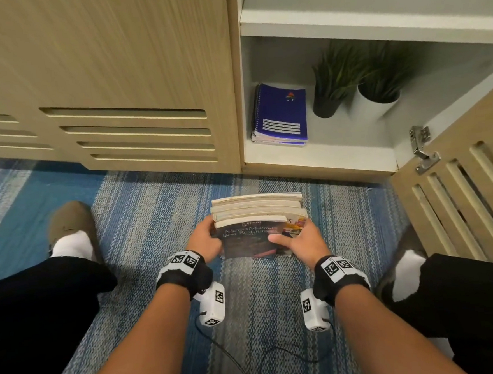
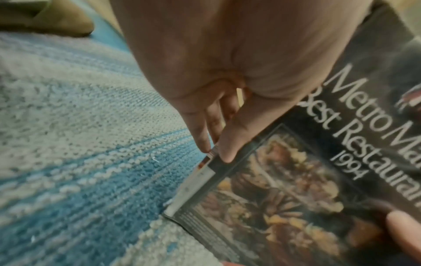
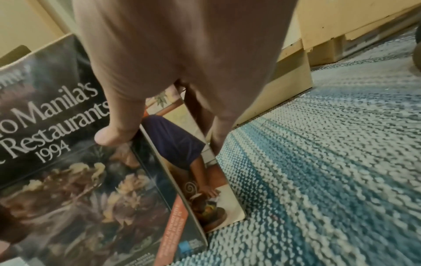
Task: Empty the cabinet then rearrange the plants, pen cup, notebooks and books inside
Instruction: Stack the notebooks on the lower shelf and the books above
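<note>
Several books [image 1: 258,212] stand together on the carpet in front of the open cabinet [image 1: 339,151], page edges up. The front cover [image 2: 296,180] is dark and reads "Best Restaurants 1994" [image 3: 56,126]. My left hand [image 1: 210,233] grips the stack's left side, thumb on the front cover, fingers [image 2: 205,140] behind. On the right side my right hand [image 1: 292,233] grips the same way, its thumb [image 3: 109,136] on the cover. Blue spiral notebooks [image 1: 281,117] lie on the bottom shelf, beside two plants, one in a dark pot [image 1: 325,105] and one in a white pot [image 1: 371,105].
The slatted cabinet door [image 1: 459,195] hangs open at the right, close to my right knee. A closed slatted panel [image 1: 118,122] fills the left. My feet [image 1: 70,228] flank the books on the blue striped carpet [image 1: 153,211]. Cables trail from the wrist cameras.
</note>
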